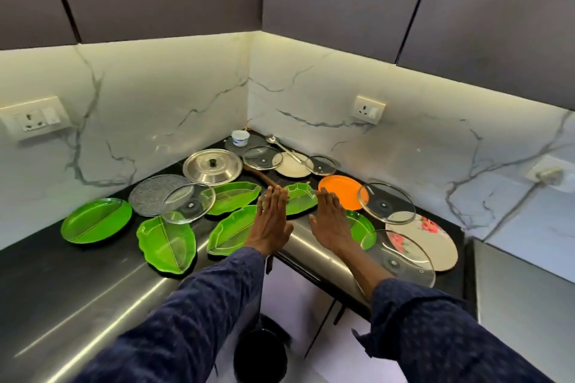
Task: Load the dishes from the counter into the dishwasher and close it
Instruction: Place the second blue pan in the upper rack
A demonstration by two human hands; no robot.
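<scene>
Head view shows our left hand [271, 221] and right hand [329, 220] stretched flat over the counter [93, 283], fingers straight, holding nothing; around them lie green leaf plates [168, 242], glass lids [386, 203], an orange plate [340, 190] and, farther off, a steel lid [212, 167].

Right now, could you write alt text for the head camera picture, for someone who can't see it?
A person's left hand and right hand reach out flat and empty over a corner kitchen counter. Green leaf-shaped plates, glass lids, a steel lid, an orange plate and a floral plate are spread across it.
</scene>
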